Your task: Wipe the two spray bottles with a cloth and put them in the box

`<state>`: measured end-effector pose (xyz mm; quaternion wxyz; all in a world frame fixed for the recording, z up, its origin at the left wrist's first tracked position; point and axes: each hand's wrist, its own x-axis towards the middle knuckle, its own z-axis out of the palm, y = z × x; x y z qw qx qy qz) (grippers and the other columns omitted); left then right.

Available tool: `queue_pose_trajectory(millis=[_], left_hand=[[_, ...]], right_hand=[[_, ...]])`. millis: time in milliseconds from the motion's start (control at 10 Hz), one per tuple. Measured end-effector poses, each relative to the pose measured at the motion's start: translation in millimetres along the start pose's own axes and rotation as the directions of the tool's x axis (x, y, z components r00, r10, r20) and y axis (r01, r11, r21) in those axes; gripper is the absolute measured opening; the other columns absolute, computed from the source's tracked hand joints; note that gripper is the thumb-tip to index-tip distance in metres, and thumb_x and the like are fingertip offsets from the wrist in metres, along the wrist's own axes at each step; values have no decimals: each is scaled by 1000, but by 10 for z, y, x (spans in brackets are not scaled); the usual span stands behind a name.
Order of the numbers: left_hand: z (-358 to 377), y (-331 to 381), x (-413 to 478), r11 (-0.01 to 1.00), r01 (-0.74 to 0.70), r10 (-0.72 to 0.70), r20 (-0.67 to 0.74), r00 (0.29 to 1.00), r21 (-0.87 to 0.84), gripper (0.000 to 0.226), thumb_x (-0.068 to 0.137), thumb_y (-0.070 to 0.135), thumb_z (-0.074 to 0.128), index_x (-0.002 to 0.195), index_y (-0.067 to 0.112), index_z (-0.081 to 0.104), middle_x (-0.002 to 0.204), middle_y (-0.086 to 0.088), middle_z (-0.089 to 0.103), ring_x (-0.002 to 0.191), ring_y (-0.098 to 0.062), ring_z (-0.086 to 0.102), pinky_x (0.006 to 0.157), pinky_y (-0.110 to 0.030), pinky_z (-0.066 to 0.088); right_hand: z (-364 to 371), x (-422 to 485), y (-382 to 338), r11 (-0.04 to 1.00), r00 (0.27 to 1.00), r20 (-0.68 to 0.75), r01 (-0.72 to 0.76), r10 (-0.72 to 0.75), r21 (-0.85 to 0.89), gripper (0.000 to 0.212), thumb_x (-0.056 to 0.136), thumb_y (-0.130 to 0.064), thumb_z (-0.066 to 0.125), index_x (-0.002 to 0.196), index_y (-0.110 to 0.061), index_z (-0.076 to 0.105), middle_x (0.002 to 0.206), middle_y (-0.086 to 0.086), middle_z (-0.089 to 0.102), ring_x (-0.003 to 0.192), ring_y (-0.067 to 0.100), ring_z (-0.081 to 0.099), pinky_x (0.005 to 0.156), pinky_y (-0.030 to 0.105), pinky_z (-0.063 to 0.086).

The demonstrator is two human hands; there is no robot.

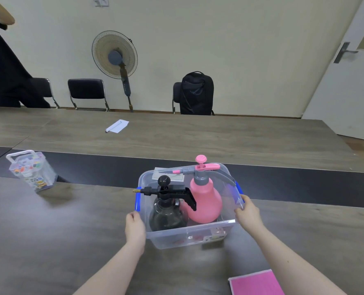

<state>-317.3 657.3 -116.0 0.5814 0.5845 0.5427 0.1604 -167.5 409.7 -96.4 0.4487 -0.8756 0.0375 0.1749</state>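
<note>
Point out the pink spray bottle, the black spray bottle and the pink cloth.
pink spray bottle (pixel 206 201): head view, on its round body.
black spray bottle (pixel 166 218): head view, on its dark body.
pink cloth (pixel 255 283): head view, on its middle.

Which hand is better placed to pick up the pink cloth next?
The right hand. The pink cloth lies at the near right, beside the right forearm; the left hand is across the box.
</note>
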Motion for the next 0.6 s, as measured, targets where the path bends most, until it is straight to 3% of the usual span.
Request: queue_pose_trajectory(millis=[100,300,500,600], left_hand=[[7,24,34,997,-56,53,43,998,57,21,100,23,29,103,8,43,97,-12,49,88,-28,42,76,-33,32],[12,-15,241,987,-92,65,188,980,135,22,99,28,30,96,11,45,93,-10,53,86,-28,48,77,-38,38],[66,-37,185,989,-107,73,282,957,106,21,99,28,33,97,12,47,94,-8,53,87,-26,50,78,-39,41],[-5,16,237,991,-110,81,315,946,75,32,95,35,41,106,6,51,100,-10,58,88,-24,51,87,-44,45]], right_hand=[[-6,-78,69,1000,1000,-22,10,-11,-20,49,85,-1,37,132,-12,45,102,21,65,73,33,55,56,29,41],[-42,-271,248,999,995,-94,-20,17,-38,51,85,1,37,133,-12,43,96,26,64,65,32,50,51,29,36],[-152,-445,359,999,992,-118,-46,43,-22,45,89,-7,42,133,-10,43,106,25,65,71,33,53,62,33,41],[-349,-547,285,1000,994,-109,-22,23,13,45,88,-17,55,131,-6,46,100,17,64,84,29,55,72,31,38]])
